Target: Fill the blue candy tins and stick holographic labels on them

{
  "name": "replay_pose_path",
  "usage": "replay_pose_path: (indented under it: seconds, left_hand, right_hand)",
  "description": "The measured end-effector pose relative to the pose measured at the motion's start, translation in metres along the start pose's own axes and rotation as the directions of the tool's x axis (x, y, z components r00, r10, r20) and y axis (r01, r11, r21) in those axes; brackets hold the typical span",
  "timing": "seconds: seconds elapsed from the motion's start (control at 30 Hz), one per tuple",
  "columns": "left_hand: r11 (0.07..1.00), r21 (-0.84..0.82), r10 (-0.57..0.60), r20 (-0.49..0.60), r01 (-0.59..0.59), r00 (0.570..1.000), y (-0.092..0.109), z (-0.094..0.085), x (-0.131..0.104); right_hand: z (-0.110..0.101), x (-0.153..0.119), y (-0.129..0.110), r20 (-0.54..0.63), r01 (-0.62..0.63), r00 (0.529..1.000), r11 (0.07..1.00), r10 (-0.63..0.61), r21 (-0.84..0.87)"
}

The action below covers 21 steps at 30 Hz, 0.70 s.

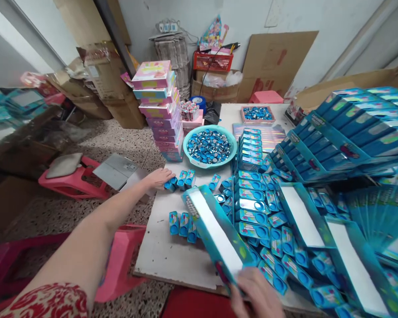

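Note:
My left hand is stretched out to the table's left edge, its fingers closed over a small blue box. Right beside it stand two more small blue boxes. My right hand, blurred, grips the lower end of a long blue display tray with a white inside, held at a slant above the table. Under the tray's left side, a short row of small blue boxes stands on the white tabletop. The tray hides part of the boxes behind it.
A turquoise basin holds many blue and silver round pieces. Stacked pink and purple cartons rise behind the left hand. Filled blue display trays are piled at the right, beside loose small boxes. Pink stools stand at the left.

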<state>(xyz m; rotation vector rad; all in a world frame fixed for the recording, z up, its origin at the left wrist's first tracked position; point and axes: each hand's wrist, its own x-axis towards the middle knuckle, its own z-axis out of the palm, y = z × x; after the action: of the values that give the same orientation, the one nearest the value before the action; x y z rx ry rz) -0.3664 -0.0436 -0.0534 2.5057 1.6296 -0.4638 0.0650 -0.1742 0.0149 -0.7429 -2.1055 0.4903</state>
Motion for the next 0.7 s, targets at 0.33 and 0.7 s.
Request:
replay_pose_path:
  seconds: [0.33, 0.7]
  left_hand:
    - [0.846, -0.256, -0.485, -0.004, 0.468, 0.875, 0.048, 0.005, -0.014]
    - [0.523, -0.815, -0.41, 0.018, 0.251, 0.912, 0.141, -0.125, -0.041]
  right_hand:
    - [0.085, 0.0, 0.023, 0.156, 0.022, 0.986, 0.903, 0.05, -0.429]
    - [0.077, -0.007, 0.058, 0.158, -0.288, 0.842, 0.677, 0.515, -0.677]
